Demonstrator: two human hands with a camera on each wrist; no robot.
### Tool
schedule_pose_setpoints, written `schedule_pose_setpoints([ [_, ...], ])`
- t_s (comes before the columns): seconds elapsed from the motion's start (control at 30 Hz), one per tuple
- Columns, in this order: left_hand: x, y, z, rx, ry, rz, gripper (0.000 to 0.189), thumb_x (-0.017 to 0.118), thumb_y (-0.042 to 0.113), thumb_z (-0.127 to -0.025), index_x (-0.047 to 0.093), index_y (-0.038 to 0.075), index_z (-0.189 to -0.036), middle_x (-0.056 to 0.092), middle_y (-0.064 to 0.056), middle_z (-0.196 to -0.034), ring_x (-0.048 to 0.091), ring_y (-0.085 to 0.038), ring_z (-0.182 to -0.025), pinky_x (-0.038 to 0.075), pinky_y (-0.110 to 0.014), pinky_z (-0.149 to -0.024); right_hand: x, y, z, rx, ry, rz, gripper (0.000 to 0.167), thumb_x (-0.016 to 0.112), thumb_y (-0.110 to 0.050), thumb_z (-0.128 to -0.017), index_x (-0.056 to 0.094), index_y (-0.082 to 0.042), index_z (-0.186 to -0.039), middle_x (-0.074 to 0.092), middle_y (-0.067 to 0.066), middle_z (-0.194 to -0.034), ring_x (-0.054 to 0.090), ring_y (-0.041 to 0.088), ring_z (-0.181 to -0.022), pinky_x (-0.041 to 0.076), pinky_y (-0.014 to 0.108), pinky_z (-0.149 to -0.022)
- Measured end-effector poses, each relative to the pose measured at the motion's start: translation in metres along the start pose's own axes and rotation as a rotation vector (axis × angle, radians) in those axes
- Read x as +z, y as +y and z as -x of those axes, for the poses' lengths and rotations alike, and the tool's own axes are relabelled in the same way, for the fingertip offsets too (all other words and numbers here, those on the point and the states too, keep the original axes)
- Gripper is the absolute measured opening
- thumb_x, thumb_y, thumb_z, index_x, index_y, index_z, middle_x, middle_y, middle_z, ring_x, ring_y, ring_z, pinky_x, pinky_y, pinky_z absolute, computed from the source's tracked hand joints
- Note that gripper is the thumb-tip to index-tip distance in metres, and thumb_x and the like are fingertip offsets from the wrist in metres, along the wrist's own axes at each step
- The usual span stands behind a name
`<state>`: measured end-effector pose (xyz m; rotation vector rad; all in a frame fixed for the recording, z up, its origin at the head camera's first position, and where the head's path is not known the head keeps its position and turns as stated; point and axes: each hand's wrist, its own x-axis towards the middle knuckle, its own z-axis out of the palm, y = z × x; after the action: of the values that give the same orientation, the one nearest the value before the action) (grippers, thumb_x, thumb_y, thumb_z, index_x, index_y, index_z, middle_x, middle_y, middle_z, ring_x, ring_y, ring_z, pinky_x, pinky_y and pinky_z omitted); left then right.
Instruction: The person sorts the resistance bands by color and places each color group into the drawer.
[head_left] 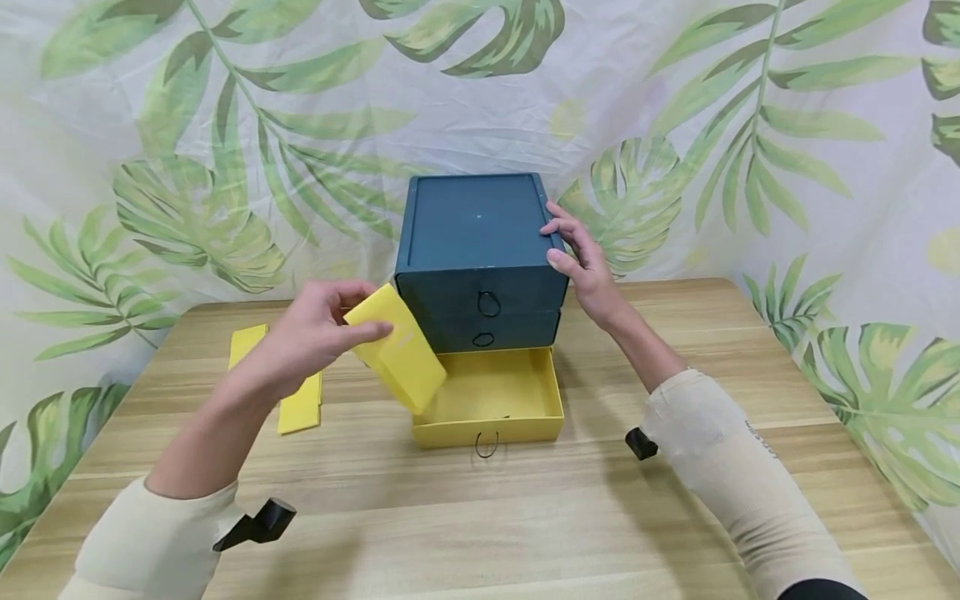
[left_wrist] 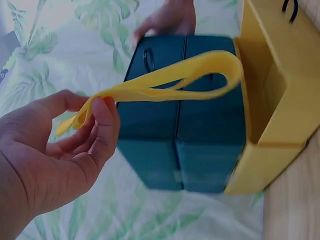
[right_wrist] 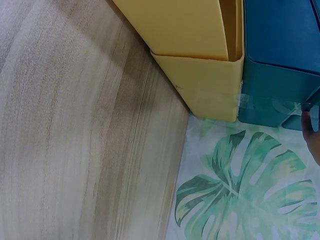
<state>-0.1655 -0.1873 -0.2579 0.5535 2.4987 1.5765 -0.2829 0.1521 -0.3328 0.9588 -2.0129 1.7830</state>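
My left hand [head_left: 311,333] pinches a folded yellow cloth [head_left: 401,350] between thumb and fingers, over the left side of an open yellow drawer [head_left: 502,383]. The left wrist view shows the cloth [left_wrist: 220,75] edge-on, its layers looped at the far end. The drawer is the lowest of a stacked drawer box [head_left: 476,225], pulled out toward me, with a black ring handle [head_left: 487,446]. Two dark blue drawers above it are closed. My right hand [head_left: 588,271] rests against the box's upper right edge, fingers apart; only a bit of it [right_wrist: 312,137] shows in the right wrist view.
More folded yellow cloths [head_left: 300,408] lie on the wooden table [head_left: 480,517] at left, partly hidden by my left forearm. A leaf-patterned curtain [head_left: 315,125] hangs behind the box. Black camera mounts [head_left: 258,523] stick out from both sleeves.
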Motion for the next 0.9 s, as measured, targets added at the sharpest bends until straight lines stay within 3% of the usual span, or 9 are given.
schedule_pose_setpoints([
  [0.23, 0.024, -0.006, -0.003, -0.06, 0.025, 0.145, 0.029, 0.066, 0.001, -0.095, 0.061, -0.014, -0.12, 0.072, -0.006, -0.098, 0.07, -0.014, -0.076, 0.057, -0.026, -0.073, -0.001, 0.0, 0.0, 0.003, 0.003, 0.001, 0.046, 0.052, -0.026, -0.096, 0.048, 0.011, -0.124, 0.029, 0.023, -0.166, 0.023, 0.033, -0.156, 0.016, 0.054, -0.124],
  [0.5, 0.044, -0.025, -0.008, -0.148, 0.036, 0.104, 0.027, 0.065, 0.002, -0.096, 0.063, -0.012, -0.119, 0.072, -0.012, -0.101, 0.068, -0.013, -0.078, 0.055, -0.026, -0.07, -0.001, 0.001, -0.001, 0.009, 0.0, 0.006, 0.047, 0.051, -0.026, -0.096, 0.048, 0.011, -0.124, 0.028, 0.023, -0.166, 0.023, 0.033, -0.156, 0.016, 0.054, -0.124],
  [0.67, 0.051, -0.033, -0.01, -0.171, 0.039, 0.096, 0.028, 0.066, 0.002, -0.096, 0.063, -0.012, -0.12, 0.073, -0.013, -0.101, 0.066, -0.012, -0.078, 0.053, -0.025, -0.069, -0.001, 0.002, -0.001, 0.012, 0.002, 0.005, 0.047, 0.051, -0.027, -0.096, 0.048, 0.011, -0.124, 0.029, 0.023, -0.166, 0.023, 0.032, -0.156, 0.017, 0.052, -0.124],
  [0.9, 0.056, -0.037, -0.007, -0.2, 0.044, 0.104, 0.04, 0.067, -0.002, -0.093, 0.057, -0.005, -0.131, 0.06, -0.019, -0.11, 0.064, -0.018, -0.075, 0.057, -0.031, -0.072, -0.001, 0.001, 0.0, 0.014, 0.003, -0.002, 0.048, 0.052, -0.028, -0.096, 0.049, 0.011, -0.124, 0.029, 0.021, -0.166, 0.023, 0.031, -0.156, 0.017, 0.052, -0.124],
])
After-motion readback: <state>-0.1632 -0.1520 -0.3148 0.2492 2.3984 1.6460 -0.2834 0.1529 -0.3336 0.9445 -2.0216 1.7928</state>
